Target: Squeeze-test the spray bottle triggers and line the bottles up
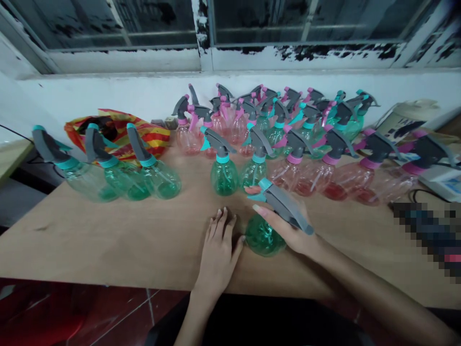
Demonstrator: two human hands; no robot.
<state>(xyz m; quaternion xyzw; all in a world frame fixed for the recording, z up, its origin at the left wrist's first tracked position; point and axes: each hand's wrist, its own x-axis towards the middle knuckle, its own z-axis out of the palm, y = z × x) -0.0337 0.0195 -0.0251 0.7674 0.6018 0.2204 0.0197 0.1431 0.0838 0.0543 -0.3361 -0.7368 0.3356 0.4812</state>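
Note:
Near the table's front edge stands a green spray bottle (265, 236) with a grey and teal trigger head. My right hand (293, 235) is wrapped around its neck, just below the grey head, with a finger by the teal trigger. Flat on the wooden table (137, 240), to the left of that bottle, lies my left hand (219, 250), fingers spread, the thumb tip close to the bottle's side. Just beyond the hands, two green spray bottles (224, 177) stand side by side, followed on the right by several pink spray bottles (333, 185).
Three green spray bottles (162, 180) stand at the left, before a red and yellow plastic bag (118, 139). More pink and teal-topped bottles crowd against the white wall (140, 96). A pale container (406, 120) sits at back right; a blurred-out dark object (428, 235) lies at right.

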